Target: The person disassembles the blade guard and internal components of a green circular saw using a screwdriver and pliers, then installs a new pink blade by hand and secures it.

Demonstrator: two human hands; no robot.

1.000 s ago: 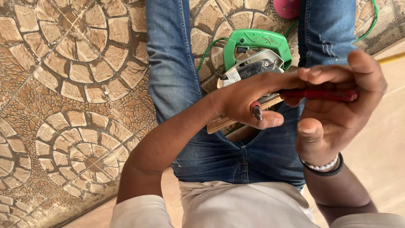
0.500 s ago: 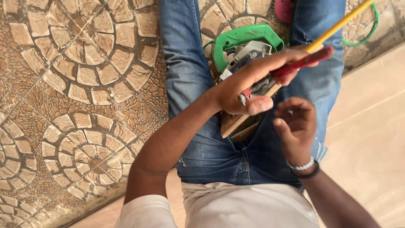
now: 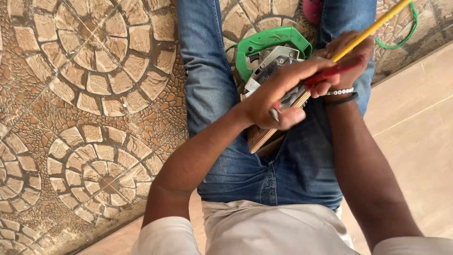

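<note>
The left hand [image 3: 278,92] is clenched around a red-handled tool [image 3: 330,73] held over the lap, its yellow shaft [image 3: 373,29] slanting up and right past the frame's top edge. The right hand [image 3: 347,56] grips the same handle just beyond. Beneath them a green power saw [image 3: 271,40] and a wooden board [image 3: 262,139] lie between the jeans-clad legs, with patterned tile floor [image 3: 85,94] to the left.

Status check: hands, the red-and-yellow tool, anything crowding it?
Left hand gripping red-handled tool, yellow shaft up-right. Right hand closed beside it. Wood pieces on lap; green power saw close behind.
</note>
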